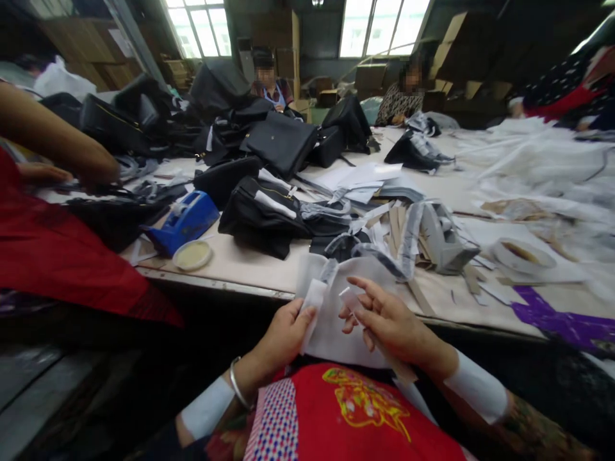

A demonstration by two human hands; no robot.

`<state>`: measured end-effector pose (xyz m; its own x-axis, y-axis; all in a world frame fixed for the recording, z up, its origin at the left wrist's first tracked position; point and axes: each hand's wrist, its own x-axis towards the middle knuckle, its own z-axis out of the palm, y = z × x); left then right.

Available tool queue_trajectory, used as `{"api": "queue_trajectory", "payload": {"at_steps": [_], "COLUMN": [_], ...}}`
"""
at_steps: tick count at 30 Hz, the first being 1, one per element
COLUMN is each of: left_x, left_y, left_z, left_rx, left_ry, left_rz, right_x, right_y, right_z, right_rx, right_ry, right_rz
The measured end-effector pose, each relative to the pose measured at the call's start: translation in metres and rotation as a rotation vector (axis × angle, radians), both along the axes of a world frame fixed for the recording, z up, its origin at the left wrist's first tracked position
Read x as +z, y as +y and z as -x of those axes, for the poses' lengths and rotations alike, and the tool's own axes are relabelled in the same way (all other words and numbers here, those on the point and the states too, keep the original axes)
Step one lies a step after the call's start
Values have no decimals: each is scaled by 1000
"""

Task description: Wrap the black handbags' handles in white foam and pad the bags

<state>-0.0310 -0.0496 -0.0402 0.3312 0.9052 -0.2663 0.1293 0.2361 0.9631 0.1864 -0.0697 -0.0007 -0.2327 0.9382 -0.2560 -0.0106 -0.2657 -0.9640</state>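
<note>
My left hand (286,333) pinches a folded white strip (316,294) between thumb and fingers. Opposite it, my right hand (396,323) grips a smaller white strip (350,298) under the thumb, its other fingers spread. Below both hands a translucent white sheet (355,349) hangs over the table edge toward my red apron (317,416). A grey plastic-wrapped strap (408,240) lies just beyond, beside a black bag (262,208) with a gold zip and white paper on it. What lies under my right palm is partly hidden.
Around stand a blue tape dispenser (189,221), a round yellowish lid (192,255), a grey tape dispenser (446,240), a tape roll (523,256) and purple plastic (562,320). Black bags (281,141) pile up behind. A co-worker's arm (57,131) reaches in at left; other people sit across the table.
</note>
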Motion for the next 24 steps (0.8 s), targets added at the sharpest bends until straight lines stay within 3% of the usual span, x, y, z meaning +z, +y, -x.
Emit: {"api": "queue_trajectory", "payload": {"at_steps": [7,15,24], "left_x": [-5,-4,-11], "left_y": [-1,-5,-9], "left_z": [2,-1,-1], "left_rx": [65,146,147], "left_ry": [-205,-202,-176], "left_rz": [248,252,172], "right_x": [-35,-24,-40], "right_y": [-8,-4,3], "right_z": [23,37,44], "right_rx": [26,-60,-52], "right_ry": [-131,-329,-453], "right_rz": [223,347,138]}}
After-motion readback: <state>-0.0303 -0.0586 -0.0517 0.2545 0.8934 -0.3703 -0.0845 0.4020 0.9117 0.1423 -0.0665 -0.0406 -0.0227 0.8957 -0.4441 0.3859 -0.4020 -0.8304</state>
